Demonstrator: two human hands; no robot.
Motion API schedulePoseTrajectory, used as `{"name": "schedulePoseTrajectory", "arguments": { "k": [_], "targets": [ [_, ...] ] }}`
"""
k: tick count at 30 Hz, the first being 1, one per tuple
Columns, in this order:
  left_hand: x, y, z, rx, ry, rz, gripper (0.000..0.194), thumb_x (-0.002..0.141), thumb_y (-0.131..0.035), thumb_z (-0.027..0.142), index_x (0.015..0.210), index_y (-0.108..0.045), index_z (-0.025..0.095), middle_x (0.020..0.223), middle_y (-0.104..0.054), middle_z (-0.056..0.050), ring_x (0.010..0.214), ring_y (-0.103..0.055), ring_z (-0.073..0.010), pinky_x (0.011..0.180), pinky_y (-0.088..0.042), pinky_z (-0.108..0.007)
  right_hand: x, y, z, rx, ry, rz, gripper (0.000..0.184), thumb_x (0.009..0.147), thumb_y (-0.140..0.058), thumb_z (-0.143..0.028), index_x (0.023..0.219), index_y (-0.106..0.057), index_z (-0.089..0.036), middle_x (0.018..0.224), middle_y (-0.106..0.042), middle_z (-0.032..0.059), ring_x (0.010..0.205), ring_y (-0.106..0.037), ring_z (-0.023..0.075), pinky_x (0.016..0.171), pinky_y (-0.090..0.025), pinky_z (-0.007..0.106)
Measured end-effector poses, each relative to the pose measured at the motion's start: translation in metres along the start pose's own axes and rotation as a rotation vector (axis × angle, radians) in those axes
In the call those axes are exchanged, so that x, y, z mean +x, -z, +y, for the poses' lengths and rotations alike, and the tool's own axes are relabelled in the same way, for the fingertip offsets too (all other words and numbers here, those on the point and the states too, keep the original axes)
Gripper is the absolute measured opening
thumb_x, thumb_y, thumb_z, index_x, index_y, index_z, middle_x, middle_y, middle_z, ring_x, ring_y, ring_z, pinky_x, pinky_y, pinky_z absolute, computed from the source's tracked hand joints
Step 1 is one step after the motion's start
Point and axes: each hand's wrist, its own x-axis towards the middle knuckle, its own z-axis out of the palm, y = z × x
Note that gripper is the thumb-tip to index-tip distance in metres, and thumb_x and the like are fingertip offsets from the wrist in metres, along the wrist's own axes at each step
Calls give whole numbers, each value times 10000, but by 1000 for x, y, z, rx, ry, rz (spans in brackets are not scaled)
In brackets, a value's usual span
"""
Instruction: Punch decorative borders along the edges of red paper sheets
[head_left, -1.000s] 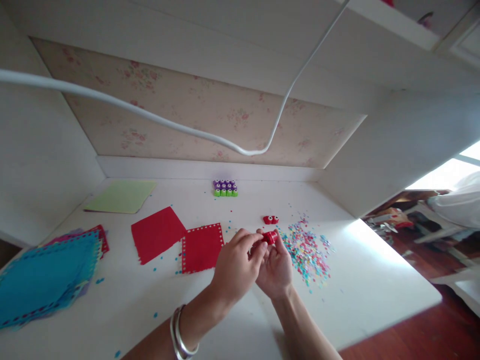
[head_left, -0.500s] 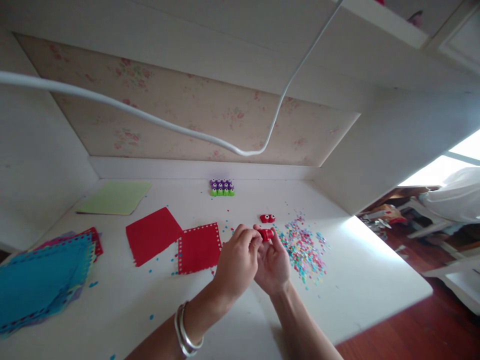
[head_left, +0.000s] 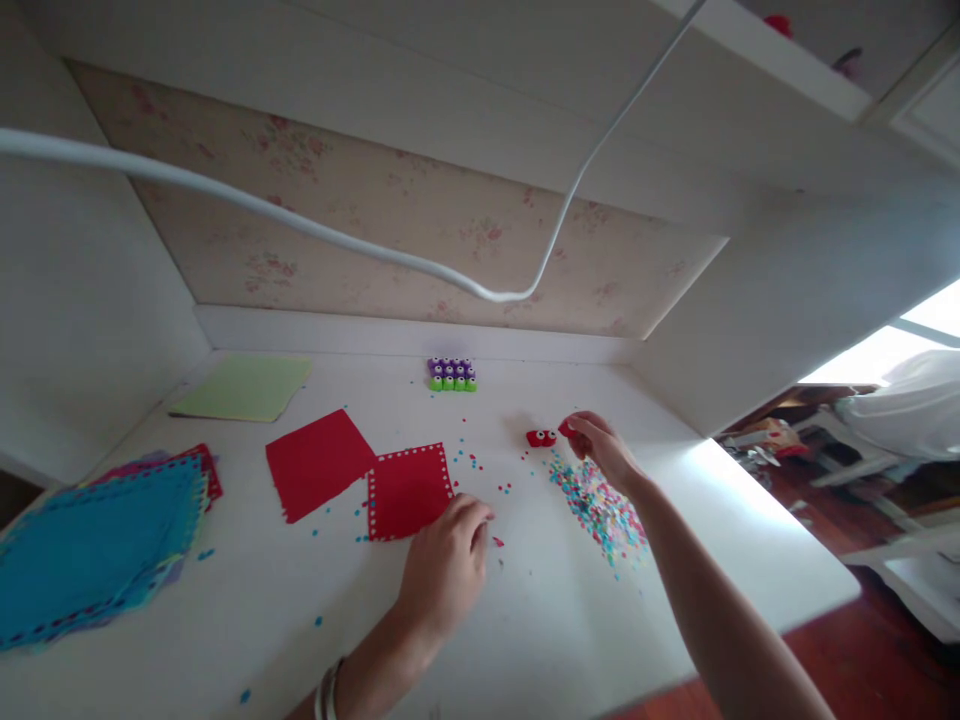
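Fingers of the right hand [head_left: 594, 442] are closed in a pinch on a red piece [head_left: 565, 428], just right of the red pair [head_left: 535, 438]; whether it touches the tabletop [head_left: 540, 630] cannot be told, nor its long axis. Confetti [head_left: 604, 510] lies on the near side of those fingers. The left hand [head_left: 447, 560], farther from the pair, has loosely curled fingers with nothing visible in them, beside the dotted sheet [head_left: 409, 488].

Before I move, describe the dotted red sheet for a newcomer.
On the white table, between the blue sheets and the confetti, find a red square by the left hand. It is white-dotted along its edges; the neighbouring red sheet is plain.
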Motion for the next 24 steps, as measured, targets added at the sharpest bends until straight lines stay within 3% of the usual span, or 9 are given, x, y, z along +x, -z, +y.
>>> {"name": "schedulePoseTrajectory", "arguments": {
  "k": [2, 5, 7, 10, 15, 19, 24],
  "targets": [
    [-1, 14, -9, 47, 19, 46, 132, 932, -498, 171, 900, -618, 216, 906, -676, -28, 726, -666, -162, 675, -515, -259, 15, 17, 6, -129, -29, -18, 286, 802, -581, -464, 765, -622, -183, 554, -535, -19, 494, -467, 125, 498, -370, 266],
    [-5, 40, -32, 166, 24, 187, 138, 961, -472, 241, 963, -607, 213, 964, -680, -45, 816, -683, -183, 736, -519, -279, 32, 29, 18, -326, -43, -37, 271, 792, -558, -426, 774, -683, -187, 594, -610, 8, 530, -521, 148, 530, -405, 276],
    [-8, 56, -49, 314, 47, 261, 157, 969, -466, 278, 1011, -601, 209, 1008, -677, -57, 884, -683, -209, 772, -516, -302, 39, 29, 27, -435, -25, -48, 262, 791, -549, -414, 799, -722, -218, 730, -696, 31, 651, -597, 182, 619, -454, 295],
    [-14, 71, -69, 530, 162, 242, 237, 961, -476, 335, 1110, -582, 184, 1069, -661, -89, 866, -680, -246, 681, -522, -323, 46, 25, 39, -563, 20, -56, 263, 807, -543, -415, 840, -755, -262, 914, -741, 43, 866, -646, 238, 776, -474, 333],
    [-22, 67, -84, 694, 106, 174, 430, 938, -501, 429, 1206, -574, 101, 1112, -635, -171, 998, -624, -327, 835, -508, -426, 49, 19, 48, -705, 91, -85, 330, 844, -507, -449, 921, -764, -256, 937, -733, 53, 940, -651, 244, 856, -470, 327],
    [-23, 58, -91, 686, 118, 146, 417, 915, -534, 386, 1234, -574, 120, 1168, -623, -175, 977, -623, -333, 807, -512, -450, 44, 20, 47, -763, 116, -87, 414, 889, -427, -467, 1012, -750, -239, 926, -731, 45, 876, -665, 219, 804, -491, 308],
    [-22, 53, -101, 541, 101, 193, 382, 880, -577, 315, 1217, -569, 135, 1202, -611, -172, 1073, -608, -332, 875, -506, -453, 46, 18, 31, -837, 139, 54, 466, 934, -361, -458, 980, -748, -201, 887, -726, 87, 852, -665, 239, 779, -489, 335]
  ]
}}
